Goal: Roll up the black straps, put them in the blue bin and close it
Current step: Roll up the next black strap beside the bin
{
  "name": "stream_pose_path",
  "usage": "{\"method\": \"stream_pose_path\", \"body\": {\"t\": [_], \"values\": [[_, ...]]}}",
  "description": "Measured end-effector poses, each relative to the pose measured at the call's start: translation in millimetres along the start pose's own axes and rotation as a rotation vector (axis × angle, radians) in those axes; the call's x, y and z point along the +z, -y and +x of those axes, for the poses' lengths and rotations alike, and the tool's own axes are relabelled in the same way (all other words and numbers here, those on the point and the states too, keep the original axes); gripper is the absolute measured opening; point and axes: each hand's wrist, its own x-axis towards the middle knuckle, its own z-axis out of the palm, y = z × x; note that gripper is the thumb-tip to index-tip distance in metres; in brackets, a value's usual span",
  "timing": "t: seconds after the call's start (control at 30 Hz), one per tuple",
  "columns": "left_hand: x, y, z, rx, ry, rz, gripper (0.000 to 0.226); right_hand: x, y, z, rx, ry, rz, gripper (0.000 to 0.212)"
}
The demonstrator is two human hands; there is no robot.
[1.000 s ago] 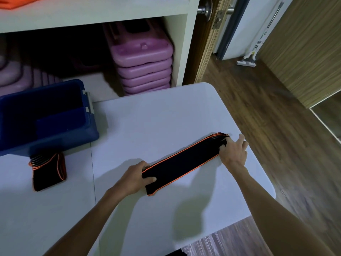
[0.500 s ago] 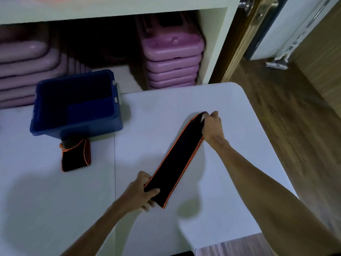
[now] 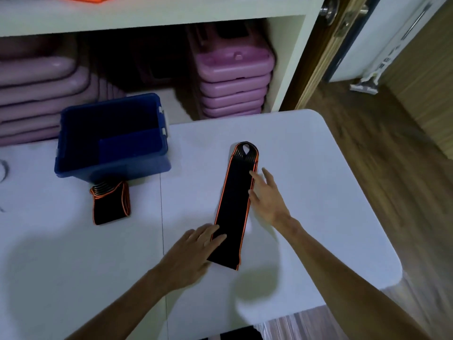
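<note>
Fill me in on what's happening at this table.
A person is laying a long black strap with orange edging flat on the white table, lengthwise away from them. The left hand rests open on its near end, and the right hand touches its right edge, open too. The strap is not yet rolled. A second strap, already bundled, lies on the table in front of the blue bin, which stands open; no strap shows inside it.

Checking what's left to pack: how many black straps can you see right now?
2. One strap lies flat between the left hand and right hand; a folded strap sits on the table in front of the blue bin. The bin's dark interior could hide more.
</note>
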Motion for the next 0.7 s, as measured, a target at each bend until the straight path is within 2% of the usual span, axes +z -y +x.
{"method": "stream_pose_path", "body": {"t": [0.17,0.27,0.37,0.43,0.57,0.7], "values": [[5.1,-0.2,6.2,0.042,0.007,-0.037,0.053,21.6,-14.7,-62.0,-0.140,0.045,-0.018,0.057],[8.0,-0.2,7.0,0.021,-0.024,-0.138,0.047,35.4,-17.6,-94.4,-0.285,0.068,-0.066,0.068],[1.5,-2.6,9.8,-0.026,-0.009,-0.247,0.037,49.5,-16.4,-123.7,-0.340,0.108,-0.127,0.070],[-6.1,-2.6,12.6,-0.076,0.015,-0.328,0.037,53.8,-12.0,-135.1,-0.305,0.118,-0.094,0.060],[-11.4,-1.0,16.4,-0.100,0.025,-0.498,0.033,47.4,7.2,-142.5,-0.186,-0.067,0.214,0.021],[-7.3,0.8,24.4,-0.269,0.014,-0.709,0.035,45.3,15.4,-143.6,0.024,-0.067,0.266,0.014]]}}
